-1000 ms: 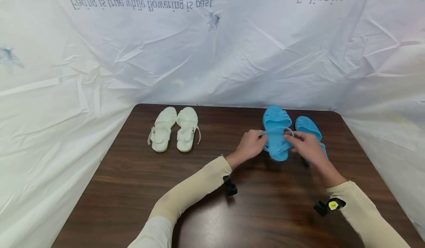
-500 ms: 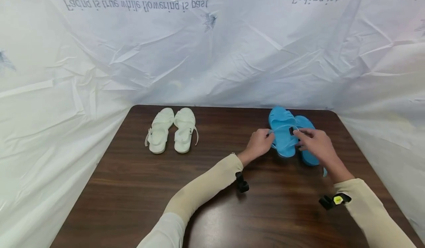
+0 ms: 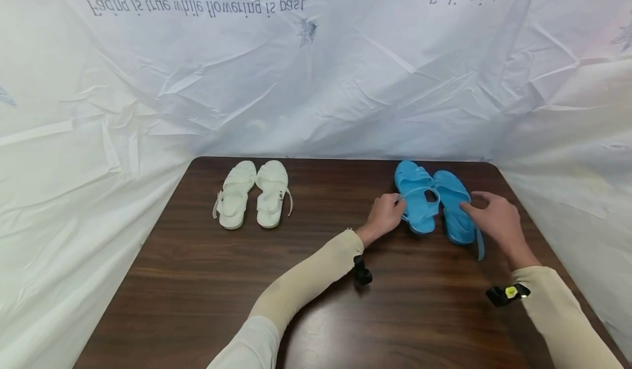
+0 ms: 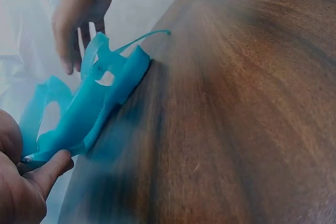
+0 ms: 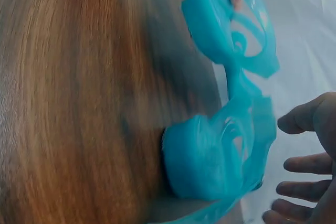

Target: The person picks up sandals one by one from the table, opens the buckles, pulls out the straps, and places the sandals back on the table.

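Two blue sandals lie side by side at the table's far right, toes pointing away. My left hand [image 3: 386, 215] pinches the ankle strap of the left blue sandal [image 3: 418, 209] at its left side; in the left wrist view its thumb and finger [image 4: 50, 174] meet at the strap. That strap arches over the footbed. My right hand [image 3: 497, 222] is beside the right blue sandal [image 3: 453, 207], its fingers spread and holding nothing. In the right wrist view a gap shows between the fingers [image 5: 307, 163] and this sandal. Its loose strap end [image 3: 480, 245] hangs toward me.
A pair of white sandals, a left one [image 3: 234, 196] and a right one [image 3: 271, 193], stands at the far left of the dark wooden table [image 3: 197, 281]. Behind the table's far edge hangs a wrinkled white sheet [image 3: 316, 84] with printed words.
My right hand has let go of the left blue sandal's strap and moved right, beside the other blue sandal. The left blue sandal has come down next to its mate, with my left hand still on it.
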### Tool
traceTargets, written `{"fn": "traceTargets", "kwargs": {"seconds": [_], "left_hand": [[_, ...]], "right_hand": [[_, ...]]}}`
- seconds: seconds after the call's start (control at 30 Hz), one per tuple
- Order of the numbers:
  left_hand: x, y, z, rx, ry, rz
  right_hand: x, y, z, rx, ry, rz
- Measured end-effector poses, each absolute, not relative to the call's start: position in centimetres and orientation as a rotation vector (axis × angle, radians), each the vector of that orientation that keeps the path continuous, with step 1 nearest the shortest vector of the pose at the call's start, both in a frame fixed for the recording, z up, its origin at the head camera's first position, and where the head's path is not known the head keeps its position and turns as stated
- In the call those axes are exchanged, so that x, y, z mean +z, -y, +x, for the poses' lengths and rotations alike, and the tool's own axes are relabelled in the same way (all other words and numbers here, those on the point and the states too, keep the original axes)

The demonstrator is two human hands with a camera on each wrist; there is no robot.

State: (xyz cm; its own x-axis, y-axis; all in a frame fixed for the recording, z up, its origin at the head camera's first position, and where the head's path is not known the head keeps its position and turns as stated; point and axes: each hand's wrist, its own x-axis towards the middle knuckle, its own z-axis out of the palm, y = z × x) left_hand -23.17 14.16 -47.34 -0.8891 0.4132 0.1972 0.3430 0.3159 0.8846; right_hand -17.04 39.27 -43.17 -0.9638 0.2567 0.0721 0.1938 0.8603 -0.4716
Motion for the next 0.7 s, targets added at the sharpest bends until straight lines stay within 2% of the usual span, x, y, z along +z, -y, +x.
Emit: {"fn": "traceTargets", "kwargs": {"seconds": [0.2, 0.7], "left_hand": [[-47.7, -14.3, -23.0, 1.622, -2.494, 0.698], [-49.5, -15.1, -23.7, 1.589, -2.496, 0.717]], "right_hand": [[-43.8, -40.3, -17.2, 0.765, 3.019, -0.447], [-44.9, -41.0, -17.1, 0.799, 3.128, -0.473]]}}
